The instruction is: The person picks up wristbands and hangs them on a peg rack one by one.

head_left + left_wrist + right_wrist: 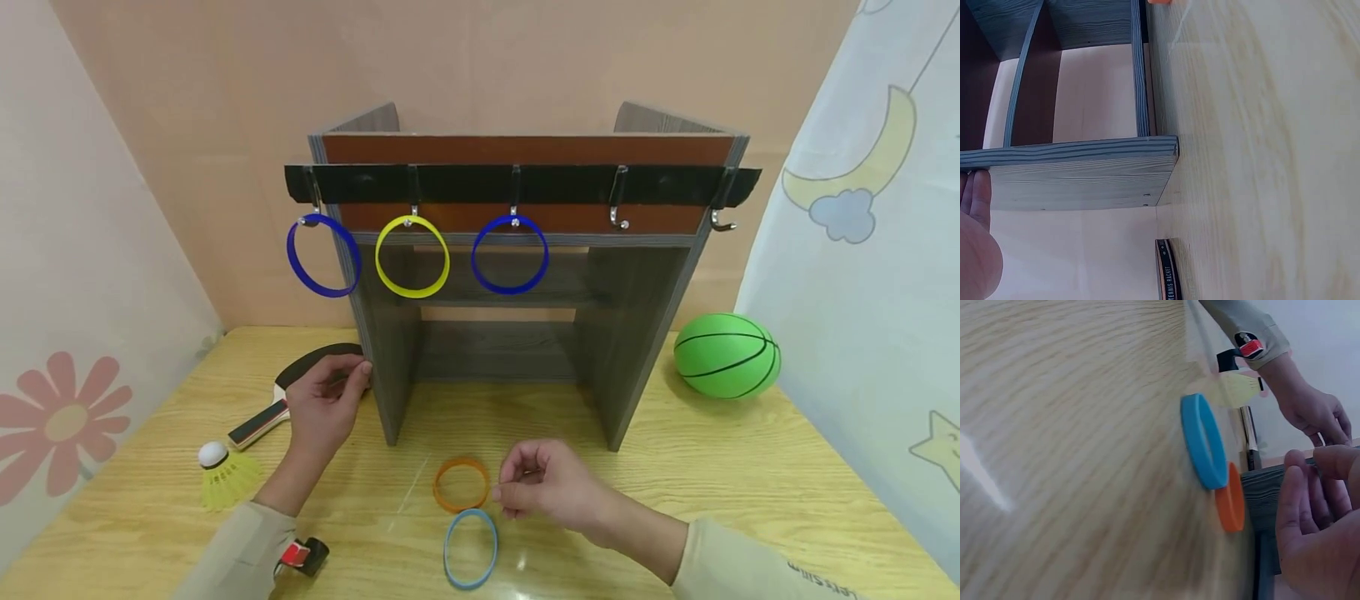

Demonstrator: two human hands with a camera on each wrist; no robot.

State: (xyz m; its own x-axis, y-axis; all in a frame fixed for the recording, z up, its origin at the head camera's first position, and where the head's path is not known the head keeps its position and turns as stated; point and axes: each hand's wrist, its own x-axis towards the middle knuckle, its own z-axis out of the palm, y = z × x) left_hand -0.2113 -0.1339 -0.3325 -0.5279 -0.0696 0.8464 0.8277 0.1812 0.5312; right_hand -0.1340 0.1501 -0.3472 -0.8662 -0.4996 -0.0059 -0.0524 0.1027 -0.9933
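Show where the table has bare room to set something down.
Bare tabletop lies between the right sleeve and the green ball, and between the sides of the shelf, beyond the orange band. It is crowded nearer, around the blue band and right hand, and left of the shelf, around the left hand, paddle and shuttlecock.

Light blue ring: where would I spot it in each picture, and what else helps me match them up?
Head: the light blue ring is at bottom centre, just below the orange ring.
Left wrist: it is not in this picture.
Right wrist: it is right of centre, left of the right hand.
Shared landmark: the grey wooden shelf, central in head, upper left in left wrist, lower right in right wrist.
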